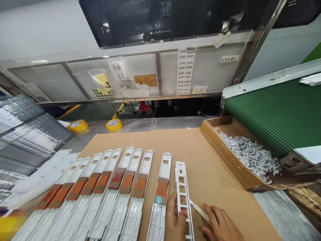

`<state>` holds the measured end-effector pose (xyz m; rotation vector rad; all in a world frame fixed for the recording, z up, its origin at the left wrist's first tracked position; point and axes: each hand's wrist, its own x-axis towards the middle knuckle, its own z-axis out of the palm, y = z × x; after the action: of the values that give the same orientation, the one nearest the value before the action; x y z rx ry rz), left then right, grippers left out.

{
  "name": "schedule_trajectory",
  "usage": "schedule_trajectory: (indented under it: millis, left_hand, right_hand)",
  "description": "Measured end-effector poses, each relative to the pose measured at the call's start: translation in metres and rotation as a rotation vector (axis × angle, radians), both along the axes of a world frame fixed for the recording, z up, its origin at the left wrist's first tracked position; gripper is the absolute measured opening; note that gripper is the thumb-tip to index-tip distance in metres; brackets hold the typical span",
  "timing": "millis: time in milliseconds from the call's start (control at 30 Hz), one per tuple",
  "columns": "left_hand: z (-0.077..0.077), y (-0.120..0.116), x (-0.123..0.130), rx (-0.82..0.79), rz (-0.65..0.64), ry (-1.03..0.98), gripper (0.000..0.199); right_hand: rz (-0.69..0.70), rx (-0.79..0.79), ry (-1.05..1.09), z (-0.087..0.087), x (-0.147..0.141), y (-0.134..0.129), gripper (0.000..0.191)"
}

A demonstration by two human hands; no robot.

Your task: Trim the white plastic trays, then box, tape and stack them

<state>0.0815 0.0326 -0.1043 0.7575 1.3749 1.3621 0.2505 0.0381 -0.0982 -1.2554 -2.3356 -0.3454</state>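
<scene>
Between the fingers and thumb of my left hand point(174, 219) is a long white plastic frame point(182, 184) with ladder-like openings, its far end pointing away from me. My right hand point(222, 224) grips a small knife point(200, 212) with a pale handle; its metal tip meets the frame's right edge. Just left of my left hand lies a white plastic strip point(164, 170) with an orange-brown block point(162, 189) across it and a blue round sticker point(158, 199). Several similar strips point(130, 214) with blocks are lined up further left.
A brown cardboard sheet point(213, 167) covers the bench. On the right, a cardboard box point(218, 157) holds many small white scraps point(250, 155) beside a green conveyor belt point(278, 103). Yellow tape rolls point(113, 125) stand at the back. Stacked wrapped trays point(30, 134) are at left.
</scene>
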Motion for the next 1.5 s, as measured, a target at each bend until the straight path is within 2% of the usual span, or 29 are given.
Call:
schedule_trajectory:
  millis: [67,133,267,400,467,533,600,700,767,900,1067,1233,1367,1500]
  left_hand:
    - [-0.012,-0.007,0.001,0.066,-0.019,0.132,0.044]
    - [-0.024,-0.014,0.002,0.13,-0.075,0.268,0.046]
    - [-0.04,-0.031,0.005,0.223,-0.157,0.622,0.057]
    - [-0.039,-0.041,0.012,0.213,-0.092,1.098,0.064]
    - [-0.035,-0.039,0.015,0.188,-0.039,1.328,0.065]
    - [-0.033,-0.032,0.017,0.223,-0.009,1.471,0.056]
    - [-0.033,-0.023,0.017,0.342,-0.021,1.504,0.047]
    - [-0.035,-0.01,0.014,0.574,-0.05,1.511,0.045]
    - [-0.037,-0.007,0.013,0.649,-0.009,1.515,0.042]
    - [-0.041,-0.009,0.018,0.627,0.057,1.519,0.042]
    - [-0.041,-0.01,0.025,0.597,0.123,1.501,0.035]
    - [-0.039,-0.005,0.019,0.673,0.073,1.597,0.031]
    - [-0.037,-0.002,0.015,0.71,0.073,1.593,0.031]
    - [-0.037,-0.001,0.022,0.66,0.11,1.56,0.035]
  right_hand:
    - [-0.058,-0.053,0.019,-0.015,0.001,0.0,0.036]
    - [-0.116,-0.098,0.043,-0.021,0.008,-0.001,0.032]
    - [-0.291,-0.16,0.103,-0.019,0.034,0.0,0.025]
    - [-0.357,-0.245,0.151,-0.009,0.045,0.006,0.024]
    - [-0.331,-0.301,0.168,-0.005,0.039,0.011,0.029]
    - [-0.278,-0.365,0.186,0.0,0.03,0.018,0.034]
    - [-0.205,-0.403,0.191,0.004,0.021,0.026,0.034]
    - [-0.081,-0.417,0.159,0.01,0.01,0.038,0.029]
    - [-0.025,-0.399,0.094,0.013,0.005,0.044,0.029]
    - [0.007,-0.308,-0.052,0.017,-0.003,0.052,0.032]
    - [0.031,-0.267,-0.184,0.017,-0.012,0.059,0.036]
    - [0.058,-0.27,-0.245,0.016,-0.012,0.064,0.039]
    - [0.088,-0.249,-0.28,0.019,-0.011,0.066,0.044]
    - [0.094,-0.25,-0.267,0.017,-0.01,0.066,0.044]
